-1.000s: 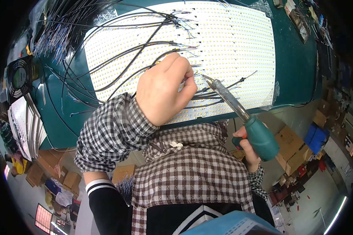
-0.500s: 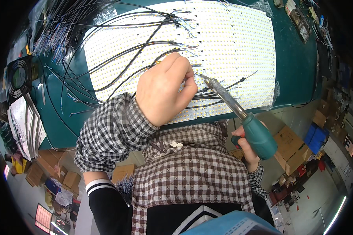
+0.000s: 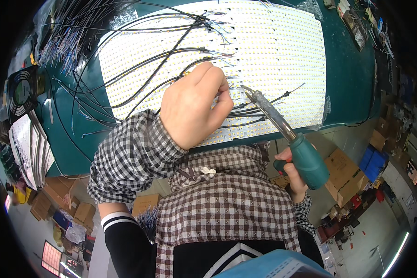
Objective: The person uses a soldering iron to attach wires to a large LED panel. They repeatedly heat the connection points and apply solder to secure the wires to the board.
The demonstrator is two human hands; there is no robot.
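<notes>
My left hand (image 3: 194,104) is over the middle of a white LED panel (image 3: 282,60), thumb and forefinger pinched on a thin wire, most of it hidden by the fingers. Fine wire ends stick out just beyond the fingertips. My right hand (image 3: 294,178) grips the green handle of a soldering iron (image 3: 271,111). Its pointed tip is just right of the left fingertips, close over the panel and apart from the wire. Several black cables (image 3: 157,58) with bared blue and brown ends lie across the panel's left half and under my left hand.
The panel rests on a green tabletop (image 3: 352,92). A bundle of black cables (image 3: 74,37) lies at the far left, near a small black fan (image 3: 23,92) and stacked white boards (image 3: 30,148). A long narrow box (image 3: 352,23) is at the far right. Cardboard boxes (image 3: 343,176) stand below.
The soldering iron's tip has shifted slightly right and up, away from the wire by my left fingertips. My left hand has stayed in place.
</notes>
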